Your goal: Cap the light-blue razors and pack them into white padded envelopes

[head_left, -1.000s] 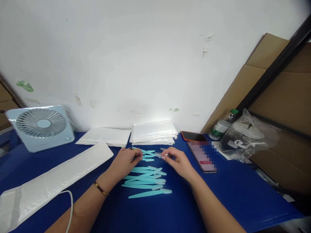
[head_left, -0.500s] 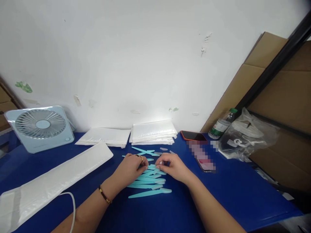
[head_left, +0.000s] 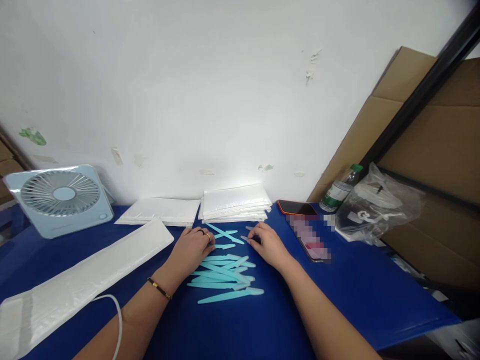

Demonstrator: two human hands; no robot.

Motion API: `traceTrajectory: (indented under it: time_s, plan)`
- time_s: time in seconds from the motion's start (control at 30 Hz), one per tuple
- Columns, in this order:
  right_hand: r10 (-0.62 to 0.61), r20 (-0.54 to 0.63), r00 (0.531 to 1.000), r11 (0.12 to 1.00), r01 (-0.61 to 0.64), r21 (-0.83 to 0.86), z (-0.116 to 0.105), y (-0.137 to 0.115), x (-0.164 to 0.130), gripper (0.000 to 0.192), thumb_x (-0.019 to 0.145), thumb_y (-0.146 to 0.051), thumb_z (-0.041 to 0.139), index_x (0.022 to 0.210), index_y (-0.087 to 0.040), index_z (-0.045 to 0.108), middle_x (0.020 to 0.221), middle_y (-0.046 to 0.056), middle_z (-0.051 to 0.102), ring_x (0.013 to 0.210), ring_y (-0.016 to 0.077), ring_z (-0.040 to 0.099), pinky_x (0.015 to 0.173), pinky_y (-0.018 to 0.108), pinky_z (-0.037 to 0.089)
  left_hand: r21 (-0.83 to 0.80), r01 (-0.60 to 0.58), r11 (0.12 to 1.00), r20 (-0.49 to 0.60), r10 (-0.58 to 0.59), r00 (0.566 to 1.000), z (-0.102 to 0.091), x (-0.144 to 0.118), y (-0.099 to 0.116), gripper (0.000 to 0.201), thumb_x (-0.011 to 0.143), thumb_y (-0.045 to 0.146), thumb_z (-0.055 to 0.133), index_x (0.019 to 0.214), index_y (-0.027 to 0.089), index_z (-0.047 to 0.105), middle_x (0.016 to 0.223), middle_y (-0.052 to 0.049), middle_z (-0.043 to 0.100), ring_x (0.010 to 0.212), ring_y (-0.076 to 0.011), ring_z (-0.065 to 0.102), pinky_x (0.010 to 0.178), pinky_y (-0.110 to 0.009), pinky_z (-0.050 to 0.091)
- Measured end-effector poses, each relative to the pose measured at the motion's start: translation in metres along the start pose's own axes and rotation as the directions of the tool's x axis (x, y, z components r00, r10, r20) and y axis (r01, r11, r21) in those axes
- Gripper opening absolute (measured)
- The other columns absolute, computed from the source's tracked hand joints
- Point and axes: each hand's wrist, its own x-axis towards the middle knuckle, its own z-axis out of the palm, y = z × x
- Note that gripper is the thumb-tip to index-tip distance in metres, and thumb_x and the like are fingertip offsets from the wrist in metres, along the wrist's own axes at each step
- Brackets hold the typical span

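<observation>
My left hand [head_left: 193, 246] is closed at the handle end of a teal eyebrow razor [head_left: 225, 246], whose head sticks out to the right of the fingers. Thumb and forefinger of my right hand [head_left: 265, 242] pinch together at a small translucent blade cap [head_left: 244, 238]. Just behind it lies another translucent cap [head_left: 249, 228], partly hidden by my fingers. Two crossed teal razors [head_left: 224, 231] lie behind my left fingers. A loose pile of several teal razors [head_left: 221, 272] spreads in front of both hands, with a single razor [head_left: 230, 296] nearest me.
White padded envelopes stand in two stacks, left [head_left: 157, 210] and right [head_left: 236, 202], by the wall. A long white sleeve [head_left: 90, 265] and a fan [head_left: 62, 200] are at left. Phones [head_left: 296, 208], a bottle [head_left: 339, 192] and a bagged container [head_left: 375, 205] stand right.
Both hands have come away from the razor pile and moved back and apart. My left hand now grips a separate razor behind the pile, while my right reaches the loose caps.
</observation>
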Motion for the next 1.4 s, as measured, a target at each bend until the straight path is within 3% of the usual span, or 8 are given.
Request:
traceTrajectory:
  time_s: [0.2, 0.37, 0.53, 0.67, 0.8, 1.07, 1.27, 1.4]
  plan:
    - [0.024, 0.003, 1.000, 0.992, -0.023, -0.122, -0.010, -0.003, -0.003, 0.010, 0.080, -0.014, 0.049, 0.077, -0.017, 0.058, 0.081, 0.005, 0.057, 0.078, 0.0159, 0.053, 0.071, 0.026, 0.039, -0.001, 0.006, 1.000, -0.008, -0.006, 1.000, -0.006, -0.001, 0.006, 0.027, 0.089, 0.029, 0.035, 0.078, 0.020, 0.057, 0.080, -0.002, 0.062, 0.081, -0.0180, 0.054, 0.076, -0.033, 0.032]
    - [0.021, 0.025, 0.999, 0.989, -0.017, -0.149, -0.009, -0.005, -0.006, 0.023, 0.071, -0.005, 0.048, 0.087, -0.017, 0.059, 0.079, 0.004, 0.060, 0.070, 0.0145, 0.054, 0.062, 0.023, 0.037, -0.237, 0.100, 0.966, 0.052, -0.090, 0.995, -0.010, -0.002, 0.012, 0.025, 0.090, 0.033, 0.031, 0.078, 0.021, 0.049, 0.068, 0.001, 0.059, 0.065, -0.0154, 0.054, 0.063, -0.027, 0.034]
    - [0.042, -0.010, 0.999, 0.988, -0.040, 0.152, -0.008, -0.007, -0.007, 0.029, 0.069, -0.007, 0.049, 0.091, -0.020, 0.062, 0.081, 0.002, 0.059, 0.063, 0.0120, 0.055, 0.060, 0.023, 0.040, -0.513, 0.169, 0.842, 0.128, -0.119, 0.985, -0.008, -0.004, 0.017, 0.024, 0.088, 0.037, 0.033, 0.078, 0.021, 0.047, 0.074, 0.001, 0.062, 0.070, -0.0145, 0.057, 0.061, -0.024, 0.038]
    - [0.214, -0.008, 0.977, 0.677, -0.143, 0.722, -0.013, -0.014, -0.004, 0.010, 0.074, -0.023, 0.057, 0.083, -0.018, 0.055, 0.069, 0.000, 0.059, 0.063, 0.0151, 0.062, 0.058, 0.025, 0.046, -0.596, 0.174, 0.783, 0.139, -0.113, 0.984, -0.004, -0.004, 0.016, 0.026, 0.087, 0.040, 0.034, 0.077, 0.020, 0.047, 0.073, 0.001, 0.060, 0.068, -0.0138, 0.057, 0.061, -0.025, 0.042]
    - [0.246, 0.008, 0.969, 0.423, -0.115, 0.899, -0.017, -0.024, -0.003, 0.022, 0.074, -0.036, 0.063, 0.081, -0.017, 0.055, 0.070, 0.003, 0.063, 0.070, 0.0186, 0.066, 0.061, 0.027, 0.050, -0.623, 0.174, 0.762, 0.132, -0.117, 0.984, -0.004, -0.003, 0.015, 0.028, 0.087, 0.042, 0.035, 0.076, 0.020, 0.048, 0.074, 0.001, 0.060, 0.068, -0.0135, 0.057, 0.063, -0.025, 0.044]
    - [0.187, 0.110, 0.976, 0.378, -0.175, 0.909, -0.010, -0.033, -0.006, 0.021, 0.072, -0.034, 0.067, 0.078, -0.016, 0.059, 0.061, 0.002, 0.065, 0.061, 0.0160, 0.065, 0.057, 0.025, 0.048, -0.644, 0.160, 0.748, 0.132, -0.097, 0.986, -0.005, -0.003, 0.019, 0.027, 0.087, 0.042, 0.037, 0.078, 0.020, 0.048, 0.073, 0.001, 0.060, 0.070, -0.0137, 0.058, 0.064, -0.025, 0.044]
    - [0.300, -0.002, 0.954, 0.388, -0.120, 0.914, -0.015, -0.028, -0.006, 0.018, 0.072, -0.032, 0.066, 0.074, -0.016, 0.059, 0.062, 0.001, 0.064, 0.055, 0.0132, 0.062, 0.052, 0.023, 0.045, -0.611, 0.178, 0.771, 0.119, -0.132, 0.984, -0.005, -0.003, 0.017, 0.027, 0.086, 0.042, 0.037, 0.077, 0.019, 0.049, 0.072, 0.001, 0.061, 0.067, -0.0136, 0.057, 0.062, -0.025, 0.042]
    - [0.260, 0.044, 0.965, 0.399, -0.149, 0.905, -0.014, -0.032, -0.008, 0.020, 0.072, -0.034, 0.066, 0.074, -0.016, 0.059, 0.058, 0.001, 0.063, 0.054, 0.0136, 0.062, 0.052, 0.023, 0.046, -0.615, 0.186, 0.766, 0.124, -0.139, 0.983, -0.006, -0.002, 0.018, 0.025, 0.086, 0.041, 0.038, 0.076, 0.020, 0.049, 0.073, 0.001, 0.062, 0.067, -0.0138, 0.057, 0.063, -0.025, 0.042]
